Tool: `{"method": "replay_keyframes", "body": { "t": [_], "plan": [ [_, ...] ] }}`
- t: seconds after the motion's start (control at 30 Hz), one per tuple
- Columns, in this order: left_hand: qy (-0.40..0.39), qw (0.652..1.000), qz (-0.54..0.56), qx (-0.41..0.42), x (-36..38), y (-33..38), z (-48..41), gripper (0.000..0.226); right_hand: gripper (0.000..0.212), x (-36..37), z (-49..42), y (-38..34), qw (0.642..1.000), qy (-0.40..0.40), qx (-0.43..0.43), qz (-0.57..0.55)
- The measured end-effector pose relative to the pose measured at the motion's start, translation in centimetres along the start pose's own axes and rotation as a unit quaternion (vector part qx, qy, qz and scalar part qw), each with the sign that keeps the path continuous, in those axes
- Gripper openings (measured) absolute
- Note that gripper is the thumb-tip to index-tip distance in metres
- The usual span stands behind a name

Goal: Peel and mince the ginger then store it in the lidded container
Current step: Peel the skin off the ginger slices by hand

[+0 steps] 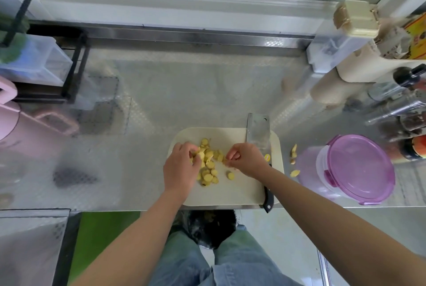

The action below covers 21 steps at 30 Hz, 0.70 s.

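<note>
Several yellow ginger slices [208,166] lie in a loose pile on the white cutting board [242,191]. My left hand [181,166] rests at the pile's left edge, its curled fingers pinching a slice. On the pile's right side, my right hand [245,159] has its fingers curled, seemingly pinching a small piece. A cleaver [258,131] lies flat along the board's right side, with its black handle [268,198] passing under my right forearm. The container with the purple lid [359,168] stands shut to the right of the board.
A few ginger scraps [293,159] lie on the steel counter [184,92] between board and container. Bottles and jars [405,110] crowd the right edge. A pink object [13,119] and a black rack with clear boxes [41,62] stand at the left. A bin with peelings [211,223] sits below the counter edge.
</note>
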<state>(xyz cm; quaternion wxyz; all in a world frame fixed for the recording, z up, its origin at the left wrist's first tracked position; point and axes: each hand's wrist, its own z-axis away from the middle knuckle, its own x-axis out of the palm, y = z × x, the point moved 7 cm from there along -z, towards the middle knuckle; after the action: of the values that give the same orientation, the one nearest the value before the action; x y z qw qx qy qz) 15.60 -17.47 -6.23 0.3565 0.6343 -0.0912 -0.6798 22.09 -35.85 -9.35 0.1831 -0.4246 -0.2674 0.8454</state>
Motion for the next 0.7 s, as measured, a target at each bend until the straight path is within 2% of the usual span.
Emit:
{"method": "replay_keyframes", "body": {
  "t": [0.1,0.2,0.33,0.4,0.5,0.6,0.7],
  "plan": [
    [-0.003,1.000,-0.007,0.022,0.3,0.6,0.3,0.013,0.011,-0.5,0.2,0.5,0.999,0.008,0.000,0.042],
    [-0.009,0.999,-0.018,0.041,0.7,1.5,0.5,0.012,0.020,-0.8,0.6,0.1,0.998,0.007,-0.018,0.062],
    [-0.007,0.997,-0.024,0.072,1.5,2.9,0.4,0.010,0.019,-1.6,0.9,0.6,0.999,0.034,-0.007,-0.012],
    [-0.016,0.996,-0.005,0.089,2.0,3.8,0.3,0.014,0.013,-1.7,1.4,0.8,0.997,0.012,-0.007,-0.071],
    [-0.089,0.989,0.038,0.109,3.5,5.3,0.2,0.024,0.011,-1.8,2.1,0.8,0.992,-0.034,-0.017,-0.123],
    [-0.115,0.987,0.051,0.097,4.3,5.8,-0.1,0.017,0.011,-1.8,2.4,0.9,0.987,-0.051,-0.020,-0.148],
    [-0.092,0.988,0.106,0.066,4.2,5.1,-0.5,0.008,0.010,-2.7,2.3,1.5,0.986,0.011,-0.001,-0.164]
  ]
}}
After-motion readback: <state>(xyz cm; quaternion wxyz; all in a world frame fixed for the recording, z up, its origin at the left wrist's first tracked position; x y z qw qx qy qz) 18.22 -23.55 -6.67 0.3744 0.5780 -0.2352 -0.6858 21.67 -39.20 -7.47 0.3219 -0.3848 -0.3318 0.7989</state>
